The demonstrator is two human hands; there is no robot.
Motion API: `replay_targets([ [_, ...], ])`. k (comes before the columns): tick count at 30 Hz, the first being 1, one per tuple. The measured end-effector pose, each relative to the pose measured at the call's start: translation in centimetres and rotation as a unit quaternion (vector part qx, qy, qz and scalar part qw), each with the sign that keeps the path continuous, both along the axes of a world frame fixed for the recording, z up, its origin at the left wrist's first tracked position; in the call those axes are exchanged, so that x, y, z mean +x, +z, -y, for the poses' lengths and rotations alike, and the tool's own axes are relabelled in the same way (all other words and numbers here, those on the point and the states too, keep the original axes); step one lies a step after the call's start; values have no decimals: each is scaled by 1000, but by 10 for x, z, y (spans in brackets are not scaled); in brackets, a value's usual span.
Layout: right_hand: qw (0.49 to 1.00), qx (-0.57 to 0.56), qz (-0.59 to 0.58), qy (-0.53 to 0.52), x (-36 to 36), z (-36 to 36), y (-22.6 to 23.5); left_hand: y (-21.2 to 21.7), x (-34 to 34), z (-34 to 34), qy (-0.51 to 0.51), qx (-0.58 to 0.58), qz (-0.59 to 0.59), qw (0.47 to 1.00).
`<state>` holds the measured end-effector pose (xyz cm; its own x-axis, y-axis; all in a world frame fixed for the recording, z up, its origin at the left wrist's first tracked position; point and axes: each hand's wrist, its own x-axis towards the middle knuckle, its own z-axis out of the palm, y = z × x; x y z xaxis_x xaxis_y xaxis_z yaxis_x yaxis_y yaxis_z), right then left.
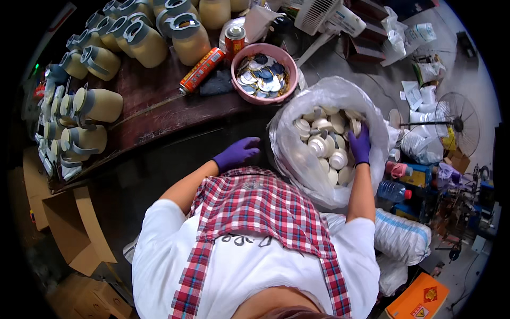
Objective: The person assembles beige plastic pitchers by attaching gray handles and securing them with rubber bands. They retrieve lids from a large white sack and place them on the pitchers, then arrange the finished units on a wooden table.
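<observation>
Inside a large clear plastic bag (pixel 287 159) lie several cream-coloured jug lids (pixel 338 158), some with stepped plug-like undersides. My right hand (pixel 360 144), in a purple glove, reaches into the bag at its right side. Its thumb and fingers close around one lid (pixel 355 126) that stands on edge. My left hand (pixel 237 154), gloved in purple too, is held out in front of the checked apron (pixel 265 207), left of the bag. Its fingers stretch to the right with nothing in them.
Cream jugs (pixel 146 45) with grey collars crowd the dark red table (pixel 143 111). A pink basin (pixel 237 87) of round discs and two spray cans (pixel 202 70) stand near its right end. Cardboard boxes (pixel 85 228) are at left, a bottle (pixel 393 191) and wrapped sacks (pixel 402 236) at right.
</observation>
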<state>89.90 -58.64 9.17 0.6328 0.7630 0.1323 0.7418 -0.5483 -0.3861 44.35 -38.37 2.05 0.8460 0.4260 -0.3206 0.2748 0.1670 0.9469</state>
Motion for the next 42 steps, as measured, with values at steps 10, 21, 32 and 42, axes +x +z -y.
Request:
replay_targets([
  [10, 994, -32, -89, -59, 6, 58, -10, -104, 97, 45, 33, -123, 36, 991],
  [21, 976, 19, -197, -87, 59, 48, -17, -149, 168, 96, 224, -15, -35, 974],
  [32, 953, 67, -257, -146, 77, 11, -5, -172, 219, 57, 166, -69, 45, 983],
  [42, 947, 83, -240, -198, 73, 32, -28, -154, 246, 23, 190, -34, -80, 978],
])
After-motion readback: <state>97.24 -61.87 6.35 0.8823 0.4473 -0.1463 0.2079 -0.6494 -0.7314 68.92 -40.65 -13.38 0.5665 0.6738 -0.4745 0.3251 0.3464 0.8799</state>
